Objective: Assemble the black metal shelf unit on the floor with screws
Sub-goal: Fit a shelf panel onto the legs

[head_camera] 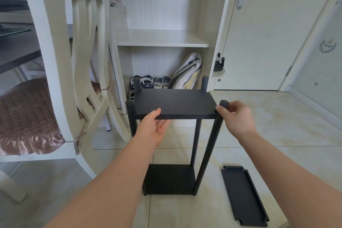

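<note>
The black metal shelf unit (170, 177) stands upright on the pale tiled floor (268, 135), in the middle of my view and a little toward 6 o'clock. It has four round posts and a low board near the floor. A flat black top board (175, 102) sits up high between the posts.

My left hand (153, 127) is palm up at the front edge of the top board, toward 7 o'clock on it. The thumb lies on top and the fingers are underneath, so it pinches the edge. My right hand (236, 116) is at 3 o'clock from the board. Its fingers are curled round the top of the round black post (207, 153) at the front right corner.

A loose black metal panel (244, 196) lies flat on the floor at 5 o'clock from the unit, apart from it, with its folded rims facing up.

A white wooden chair (55, 61) with a brown cushion (24, 113) stands at 9 o'clock. An open white cupboard (162, 39) is at 12 o'clock, with shoes (149, 82) on its floor just behind the unit. A white door (259, 42) is at 2 o'clock.
</note>
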A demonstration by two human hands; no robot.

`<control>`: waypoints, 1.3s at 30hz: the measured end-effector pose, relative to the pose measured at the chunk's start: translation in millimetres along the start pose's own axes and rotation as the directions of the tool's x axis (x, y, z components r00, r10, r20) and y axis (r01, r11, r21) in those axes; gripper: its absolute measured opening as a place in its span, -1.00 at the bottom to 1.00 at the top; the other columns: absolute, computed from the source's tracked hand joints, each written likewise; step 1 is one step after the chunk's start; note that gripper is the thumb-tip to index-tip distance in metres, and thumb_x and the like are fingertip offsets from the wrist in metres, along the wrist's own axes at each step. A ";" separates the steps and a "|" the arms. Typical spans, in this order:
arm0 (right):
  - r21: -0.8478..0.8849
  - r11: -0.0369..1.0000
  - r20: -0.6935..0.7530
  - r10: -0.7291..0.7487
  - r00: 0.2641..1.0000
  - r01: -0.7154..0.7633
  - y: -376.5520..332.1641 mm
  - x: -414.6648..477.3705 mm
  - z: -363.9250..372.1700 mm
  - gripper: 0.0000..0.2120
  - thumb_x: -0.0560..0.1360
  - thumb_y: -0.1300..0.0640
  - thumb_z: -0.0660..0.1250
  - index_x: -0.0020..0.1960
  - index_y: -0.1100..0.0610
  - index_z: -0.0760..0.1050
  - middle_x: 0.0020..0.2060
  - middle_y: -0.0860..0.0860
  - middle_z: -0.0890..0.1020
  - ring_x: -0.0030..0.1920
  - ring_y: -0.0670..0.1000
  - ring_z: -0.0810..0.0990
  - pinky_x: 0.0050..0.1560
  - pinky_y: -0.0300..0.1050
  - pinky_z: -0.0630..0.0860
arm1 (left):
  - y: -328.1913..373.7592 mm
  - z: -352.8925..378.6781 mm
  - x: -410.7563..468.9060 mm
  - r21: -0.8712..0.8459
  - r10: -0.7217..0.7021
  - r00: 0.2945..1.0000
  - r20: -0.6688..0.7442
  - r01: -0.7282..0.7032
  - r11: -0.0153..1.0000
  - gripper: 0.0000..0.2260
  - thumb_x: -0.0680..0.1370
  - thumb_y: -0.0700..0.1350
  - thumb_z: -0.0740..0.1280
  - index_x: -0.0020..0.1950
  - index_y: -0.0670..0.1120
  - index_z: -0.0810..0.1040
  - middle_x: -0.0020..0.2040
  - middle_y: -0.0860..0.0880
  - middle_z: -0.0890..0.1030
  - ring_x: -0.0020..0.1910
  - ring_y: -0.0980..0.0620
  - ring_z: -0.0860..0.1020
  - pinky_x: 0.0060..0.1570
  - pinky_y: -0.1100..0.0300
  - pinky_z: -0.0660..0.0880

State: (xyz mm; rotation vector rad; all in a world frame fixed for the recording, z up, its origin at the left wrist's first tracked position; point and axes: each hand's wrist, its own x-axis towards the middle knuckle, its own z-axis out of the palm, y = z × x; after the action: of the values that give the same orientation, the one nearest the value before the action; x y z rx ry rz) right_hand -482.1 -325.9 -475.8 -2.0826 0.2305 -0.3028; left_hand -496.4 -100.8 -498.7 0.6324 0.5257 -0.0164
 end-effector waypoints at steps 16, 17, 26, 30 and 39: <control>-0.659 0.521 0.541 -0.173 0.823 0.543 -79.1 137.9 33.6 -0.51 0.66 0.22 0.11 0.57 -0.02 0.30 0.59 -0.05 0.24 0.56 0.13 0.24 0.53 0.14 0.19 | 3.1 -4.6 8.2 -0.036 -0.029 0.999 -0.016 0.028 0.999 -0.82 0.57 -0.31 0.37 0.16 -0.21 0.52 0.04 -0.27 0.68 0.02 -0.19 0.68 0.00 -0.01 0.62; -0.645 0.539 0.564 -0.143 0.813 0.542 -78.1 141.3 36.4 -0.49 0.65 0.27 0.09 0.58 0.02 0.29 0.60 -0.01 0.24 0.56 0.13 0.23 0.54 0.04 0.19 | 3.2 -4.5 9.1 -0.035 -0.030 0.999 -0.018 0.029 0.999 -0.82 0.57 -0.31 0.37 0.17 -0.21 0.52 0.05 -0.27 0.68 0.03 -0.19 0.68 -0.01 -0.01 0.62; -0.648 0.605 0.525 -0.085 0.847 0.463 -67.4 141.8 22.6 -0.60 0.64 0.36 0.04 0.39 0.31 0.49 0.51 0.08 0.41 0.47 0.16 0.35 0.45 -0.06 0.24 | 1.6 -1.4 20.3 -0.033 -0.005 1.000 -0.012 0.005 0.999 -0.77 0.58 -0.31 0.36 0.23 -0.22 0.51 0.05 -0.26 0.68 0.01 -0.18 0.69 -0.07 0.01 0.65; -0.630 0.658 0.490 -0.075 0.869 0.412 -58.0 142.5 9.9 -0.54 0.66 0.31 0.02 0.52 0.19 0.37 0.58 0.01 0.29 0.57 0.08 0.21 0.51 -0.15 0.10 | -4.2 7.0 23.6 -0.015 -0.025 0.999 0.023 0.025 1.000 -0.76 0.58 -0.31 0.36 0.25 -0.23 0.51 0.07 -0.26 0.69 0.03 -0.19 0.69 -0.05 0.01 0.65; -0.348 0.897 0.326 -0.157 0.932 0.272 -44.3 114.2 -6.7 -0.63 0.68 0.10 0.16 0.45 0.08 0.48 0.43 0.03 0.50 0.44 0.07 0.42 0.43 -0.13 0.29 | -6.9 16.8 33.6 0.002 -0.025 0.999 0.026 0.025 1.000 -0.74 0.59 -0.32 0.35 0.27 -0.23 0.49 0.08 -0.27 0.68 0.02 -0.19 0.69 -0.10 0.01 0.65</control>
State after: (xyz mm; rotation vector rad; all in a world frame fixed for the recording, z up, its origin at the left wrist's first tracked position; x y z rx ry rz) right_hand -373.7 -341.7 -420.5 -2.5217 -0.1357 -0.0806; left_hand -460.6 -111.2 -507.0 0.6268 0.5083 -0.0484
